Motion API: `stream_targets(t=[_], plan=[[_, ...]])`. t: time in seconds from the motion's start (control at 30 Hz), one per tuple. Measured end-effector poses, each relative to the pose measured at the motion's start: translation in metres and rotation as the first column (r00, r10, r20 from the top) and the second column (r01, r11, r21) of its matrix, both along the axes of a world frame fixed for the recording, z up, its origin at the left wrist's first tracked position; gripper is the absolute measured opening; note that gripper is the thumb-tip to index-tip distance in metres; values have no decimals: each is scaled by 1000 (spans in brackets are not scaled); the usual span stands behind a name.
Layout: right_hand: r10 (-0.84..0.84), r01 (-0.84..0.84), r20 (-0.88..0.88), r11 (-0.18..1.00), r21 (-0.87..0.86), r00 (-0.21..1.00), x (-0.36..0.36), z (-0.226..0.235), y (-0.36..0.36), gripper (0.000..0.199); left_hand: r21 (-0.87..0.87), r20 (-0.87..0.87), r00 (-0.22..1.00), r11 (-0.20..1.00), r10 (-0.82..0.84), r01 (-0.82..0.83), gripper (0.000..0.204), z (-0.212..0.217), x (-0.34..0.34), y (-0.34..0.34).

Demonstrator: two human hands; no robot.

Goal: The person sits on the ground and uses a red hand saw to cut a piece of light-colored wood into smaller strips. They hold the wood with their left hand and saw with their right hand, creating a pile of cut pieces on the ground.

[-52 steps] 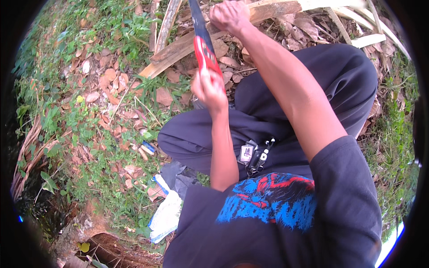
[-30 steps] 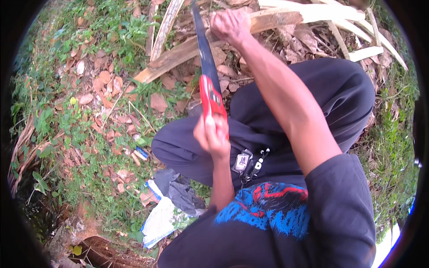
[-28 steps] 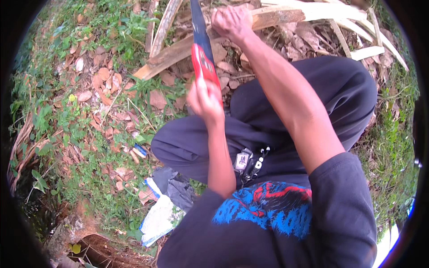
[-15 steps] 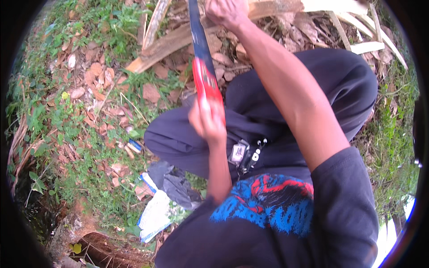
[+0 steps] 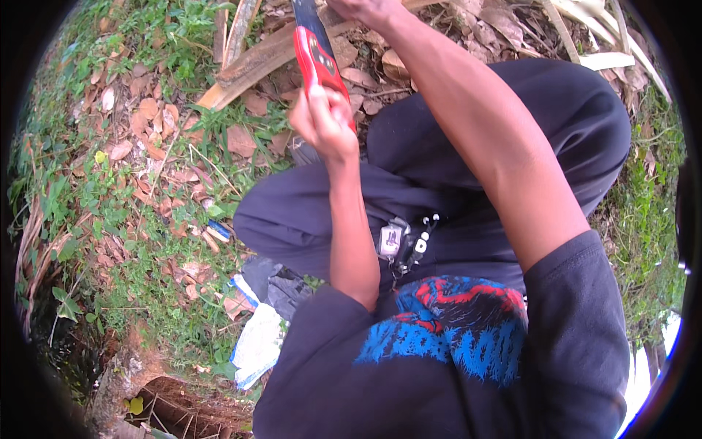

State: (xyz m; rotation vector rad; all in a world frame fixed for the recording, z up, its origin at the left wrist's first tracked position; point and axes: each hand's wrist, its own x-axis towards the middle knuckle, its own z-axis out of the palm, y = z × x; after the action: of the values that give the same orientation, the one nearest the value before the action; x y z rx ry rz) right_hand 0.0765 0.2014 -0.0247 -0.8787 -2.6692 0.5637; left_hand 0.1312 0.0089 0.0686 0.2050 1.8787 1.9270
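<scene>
My left hand (image 5: 322,123) is wrapped round the red handle of a hand saw (image 5: 313,58). The saw's dark blade runs up past the top edge, so its tip is hidden. Beneath the blade lies a long, rough wooden plank (image 5: 252,72), slanting up to the right. At the top edge my right hand (image 5: 365,10) is closed on the plank, close to the right of the blade. Its fingers are partly cut off by the picture edge.
My bent legs in dark trousers (image 5: 292,216) lie just below the plank. Pale wood strips (image 5: 607,60) are at the upper right. A white and blue plastic sack (image 5: 257,344) and a small blue object (image 5: 219,230) lie left among dry leaves and grass. A pit-like hollow (image 5: 172,399) shows lower left.
My left hand has pushed the saw forward, away from my body, and slightly left. The right hand stays at the plank but sits higher in the picture.
</scene>
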Motion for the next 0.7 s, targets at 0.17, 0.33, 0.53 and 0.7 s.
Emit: stream_targets(t=[0.17,0.33,0.53,0.7], plan=[[-20,24,121,999,-30,993,-3,32,3,29,89,17,999,995,50,-51,28,-6,20,-31],[-31,32,-74,999,21,997,-5,-22,10,32,-13,-32,994,994,104,-104,24,-12,32,-37],[-11,26,-134,993,111,991,3,0,-5,33,49,-92,994,997,62,-58,30,-19,-8,3],[-30,32,166,999,-13,986,-2,28,9,31,344,133,973,929,-188,132,18,-3,47,-84]])
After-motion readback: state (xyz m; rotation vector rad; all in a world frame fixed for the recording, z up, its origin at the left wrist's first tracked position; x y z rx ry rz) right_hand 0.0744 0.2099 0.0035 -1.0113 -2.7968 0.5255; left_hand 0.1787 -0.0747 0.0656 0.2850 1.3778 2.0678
